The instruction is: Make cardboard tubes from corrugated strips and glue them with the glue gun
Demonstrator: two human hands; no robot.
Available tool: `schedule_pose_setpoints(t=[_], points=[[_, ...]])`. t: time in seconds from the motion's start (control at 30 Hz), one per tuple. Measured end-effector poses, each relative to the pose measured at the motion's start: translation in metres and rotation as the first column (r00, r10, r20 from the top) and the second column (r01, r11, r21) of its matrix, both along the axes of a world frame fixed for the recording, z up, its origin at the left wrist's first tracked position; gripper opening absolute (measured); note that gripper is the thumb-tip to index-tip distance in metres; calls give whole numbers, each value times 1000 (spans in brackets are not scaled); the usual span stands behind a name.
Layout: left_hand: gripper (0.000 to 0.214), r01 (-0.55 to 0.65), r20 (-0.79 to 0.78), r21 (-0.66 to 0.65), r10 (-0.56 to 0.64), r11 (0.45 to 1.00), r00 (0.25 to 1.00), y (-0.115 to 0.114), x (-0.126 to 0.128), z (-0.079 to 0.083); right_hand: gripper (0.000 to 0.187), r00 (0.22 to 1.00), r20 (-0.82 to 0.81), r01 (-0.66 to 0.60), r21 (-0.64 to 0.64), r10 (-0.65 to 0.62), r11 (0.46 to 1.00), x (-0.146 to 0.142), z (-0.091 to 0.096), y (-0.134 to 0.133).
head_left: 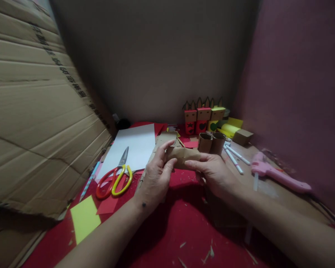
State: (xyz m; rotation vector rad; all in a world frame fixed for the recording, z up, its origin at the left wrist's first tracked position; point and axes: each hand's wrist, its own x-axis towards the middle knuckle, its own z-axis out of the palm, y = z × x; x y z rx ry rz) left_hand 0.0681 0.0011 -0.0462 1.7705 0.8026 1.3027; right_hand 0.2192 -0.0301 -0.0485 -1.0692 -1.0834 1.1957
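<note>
Between both hands, above the red work surface, is a piece of brown cardboard, held lengthwise. My left hand grips its left end, thumb on the near side and fingers behind. At the right end, my right hand pinches it between thumb and fingers. Just beyond the right hand stand two brown cardboard tubes, open at the top. Left of my left hand, scissors with a red and a yellow handle lie with the blades on a white sheet.
A pink glue gun lies on the right, near white markers. Paper figures with pointed ears stand at the back. A large cardboard sheet leans on the left, and yellow paper lies near it.
</note>
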Motion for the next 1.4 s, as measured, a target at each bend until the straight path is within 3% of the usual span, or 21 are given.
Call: schedule_pose_setpoints(t=[0.13, 0.23, 0.33, 0.53, 0.8, 0.9, 1.07, 1.17, 1.4], points=[[36, 93, 27, -90, -91, 992, 995, 2, -3, 6, 18, 1000, 16, -6, -35, 7, 999, 2, 2, -1], [32, 243, 158, -229, -210, 943, 965, 6, -6, 11, 12, 1000, 9, -13, -51, 13, 999, 3, 3, -1], [31, 306, 226, -284, -246, 909, 942, 8, -8, 12, 11, 999, 28, -21, -63, 23, 998, 2, 4, -2], [31, 253, 253, -263, -186, 931, 949, 7, -3, 6, 25, 998, 62, -21, -67, 25, 998, 0, 6, -3], [39, 239, 409, -362, -77, 901, 909, 6, -2, 10, 13, 995, 94, -22, -14, 23, 1000, -3, 7, -4], [39, 187, 395, -310, -53, 932, 917, 6, -2, 8, 9, 991, 108, -77, -18, 79, 997, 1, 9, -4], [37, 84, 310, -232, -8, 969, 951, 4, 1, 5, 29, 969, -92, -238, -114, 229, 964, 5, 9, -5], [36, 76, 287, -247, -2, 966, 958, 5, 2, 5, 31, 946, -234, -248, -81, 223, 965, 3, 6, -3], [38, 84, 287, -274, -2, 958, 958, 5, 0, 5, 26, 950, -228, -226, -23, 215, 974, 6, -1, 4]])
